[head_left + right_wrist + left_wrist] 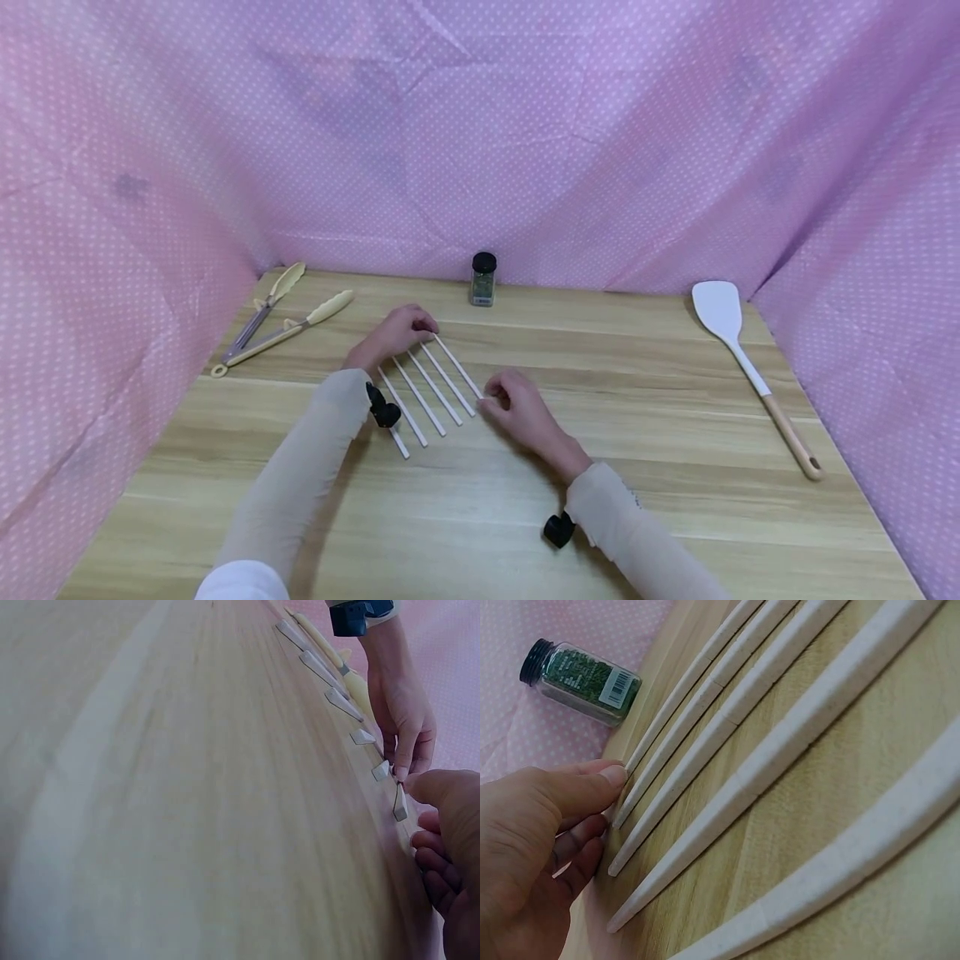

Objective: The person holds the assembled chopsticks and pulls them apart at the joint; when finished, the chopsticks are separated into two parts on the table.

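Note:
Several white chopsticks [447, 378] lie side by side on the wooden table, slanting from far left to near right. At the far end of the rightmost chopstick [459, 367], my left hand [393, 333] pinches its tip between thumb and finger. My right hand [525, 412] has thumb and forefinger on the near end of that same chopstick, its other fingers curled. In the left wrist view, the left thumb covers the tip. The right wrist view shows the square butt ends in a row, and the right thumb hides part of the pinched chopstick [400, 806].
Spread tongs [262, 346] with cream tips lie at the back left. A black-capped jar of green flakes [483, 285] stands at the back edge. On the right lies a white turner [718, 310] with a wooden handle. Pink dotted cloth [525, 150] surrounds the table.

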Demonstrator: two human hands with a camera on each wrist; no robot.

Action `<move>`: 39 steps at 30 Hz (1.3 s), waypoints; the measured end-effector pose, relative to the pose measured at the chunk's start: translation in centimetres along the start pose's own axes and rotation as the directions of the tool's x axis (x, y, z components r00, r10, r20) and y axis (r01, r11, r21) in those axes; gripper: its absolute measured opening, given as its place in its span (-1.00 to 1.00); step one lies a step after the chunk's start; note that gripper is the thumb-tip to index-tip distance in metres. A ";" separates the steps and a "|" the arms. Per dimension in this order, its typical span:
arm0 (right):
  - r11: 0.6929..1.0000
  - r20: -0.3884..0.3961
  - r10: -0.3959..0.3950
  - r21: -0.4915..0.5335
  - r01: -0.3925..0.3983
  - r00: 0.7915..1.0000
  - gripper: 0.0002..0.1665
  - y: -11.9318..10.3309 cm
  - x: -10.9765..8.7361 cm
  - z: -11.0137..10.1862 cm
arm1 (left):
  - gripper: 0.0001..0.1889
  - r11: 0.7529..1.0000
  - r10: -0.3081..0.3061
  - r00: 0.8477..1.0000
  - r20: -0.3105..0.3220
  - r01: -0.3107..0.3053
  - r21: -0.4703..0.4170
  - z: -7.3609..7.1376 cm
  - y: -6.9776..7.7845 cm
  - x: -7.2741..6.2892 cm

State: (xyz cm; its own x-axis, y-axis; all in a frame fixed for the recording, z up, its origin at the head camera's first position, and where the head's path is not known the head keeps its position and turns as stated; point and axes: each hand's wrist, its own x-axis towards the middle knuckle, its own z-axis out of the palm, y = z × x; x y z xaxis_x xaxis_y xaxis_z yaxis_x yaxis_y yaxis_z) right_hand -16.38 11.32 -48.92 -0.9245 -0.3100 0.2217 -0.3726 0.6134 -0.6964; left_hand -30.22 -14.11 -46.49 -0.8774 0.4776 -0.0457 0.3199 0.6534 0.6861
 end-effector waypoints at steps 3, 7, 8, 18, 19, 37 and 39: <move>1.000 -0.004 -0.015 -0.017 0.015 1.000 -0.80 -0.1 -0.1 0.0 | -0.87 0.999 0.023 1.000 0.005 -0.023 0.031 0.0 0.0 0.1; 0.999 -0.014 -0.022 -0.030 0.022 1.000 -0.83 -0.1 -0.2 0.1 | -0.90 0.998 0.032 0.999 0.014 -0.033 0.050 0.1 -0.1 0.3; 0.999 -0.015 -0.024 -0.034 0.023 1.000 -0.84 -0.1 -0.2 0.1 | -0.91 0.998 0.030 0.999 0.017 -0.031 0.050 0.1 -0.1 0.4; 0.994 -0.013 0.032 -0.105 -0.033 0.999 -0.86 -0.2 -0.2 0.4 | -0.95 0.995 0.036 0.998 0.056 -0.041 0.087 -0.3 -0.3 0.1; 0.993 -0.017 0.041 -0.107 -0.043 0.999 -0.87 -0.3 -0.2 0.4 | -0.95 0.994 0.048 0.997 0.060 -0.054 0.093 -0.3 -0.3 0.1; 0.978 -0.115 0.211 0.015 -0.210 0.971 -0.93 -0.5 0.1 -0.5 | -0.95 0.990 0.129 0.990 0.057 -0.133 0.058 -0.8 -0.7 -0.1; 0.976 -0.102 0.216 0.026 -0.214 0.971 -0.91 -0.6 0.2 -0.8 | -0.93 0.993 0.112 0.992 0.054 -0.114 0.037 -0.9 -0.6 -0.2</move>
State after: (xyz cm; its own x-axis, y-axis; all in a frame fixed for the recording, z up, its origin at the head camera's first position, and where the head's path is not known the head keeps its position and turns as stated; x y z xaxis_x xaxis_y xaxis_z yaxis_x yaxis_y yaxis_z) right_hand -16.36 11.45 -47.92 -0.9864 -0.0948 0.1345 -0.1638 0.6463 -0.7453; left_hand -30.56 -15.09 -46.26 -0.8155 0.5787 -0.0076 0.4308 0.6157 0.6599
